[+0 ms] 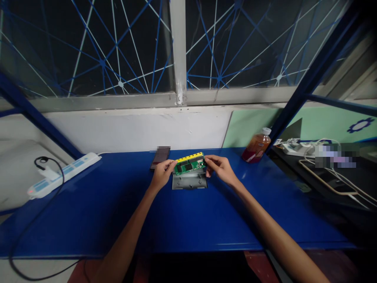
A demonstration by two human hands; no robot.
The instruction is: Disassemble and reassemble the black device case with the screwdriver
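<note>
The person's two hands held a green circuit board between them, over the middle of the blue counter. The left hand pinched one end of the circuit board between thumb and fingers, and the right hand had its bent fingers closed on the opposite end. A yellow strip with dark marks ran along the board's far edge, and the right end sat a little higher than the left. Just below it in view, a grey casing lay on the counter; whether board and casing touched could not be told. A dark phone lay beyond the left hand. To the right, near the back edge, stood a bottle of reddish liquid with a pale cap. A white power strip rested at the far left, a black cable trailing from its plug.
</note>
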